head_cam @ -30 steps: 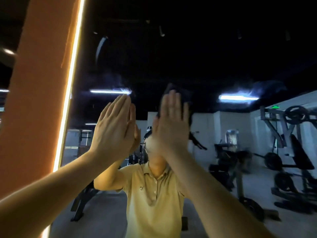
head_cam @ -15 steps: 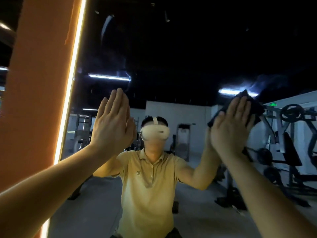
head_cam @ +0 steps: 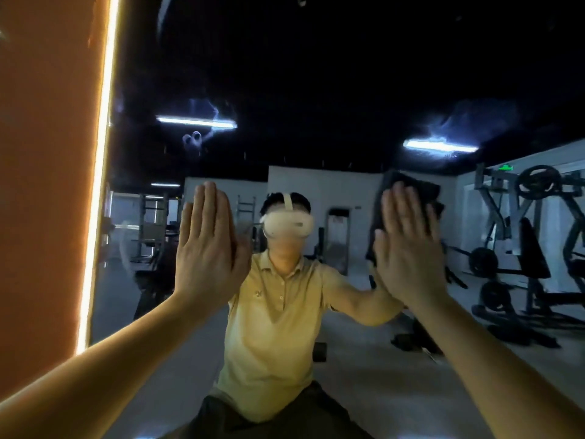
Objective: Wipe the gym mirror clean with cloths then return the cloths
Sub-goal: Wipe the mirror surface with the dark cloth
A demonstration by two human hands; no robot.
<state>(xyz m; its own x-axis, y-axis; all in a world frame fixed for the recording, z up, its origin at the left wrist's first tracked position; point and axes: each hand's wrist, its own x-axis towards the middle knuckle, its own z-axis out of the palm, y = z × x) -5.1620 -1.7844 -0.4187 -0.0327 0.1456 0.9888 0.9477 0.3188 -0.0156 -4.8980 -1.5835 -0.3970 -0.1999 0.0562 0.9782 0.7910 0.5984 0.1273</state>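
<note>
The dark cloth (head_cam: pixel 425 189) lies on the mirror (head_cam: pixel 316 74) at three o'clock, pressed flat under the right hand (head_cam: pixel 408 245), its fingers straight. The left hand (head_cam: pixel 209 245), at nine o'clock, is also flat with straight fingers; I cannot tell whether a cloth is beneath it. This looks like mid-wipe. The next sweep probably needs firm pressure up toward the smears (head_cam: pixel 202 137) at eleven.

Big wall-mounted glass gym mirror (head_cam: pixel 316 74), upright; hazy smears & streaks on upper glass, esp. round the 2 reflected ceiling lights (head_cam: pixel 196 122). Dark grey crumpled cloth (head_cam: pixel 418 190) lies flat against the glass, mid-right, pressed under the flat right hand (head_cam: pixel 408 248); its top & left edges stick out past it.
</note>
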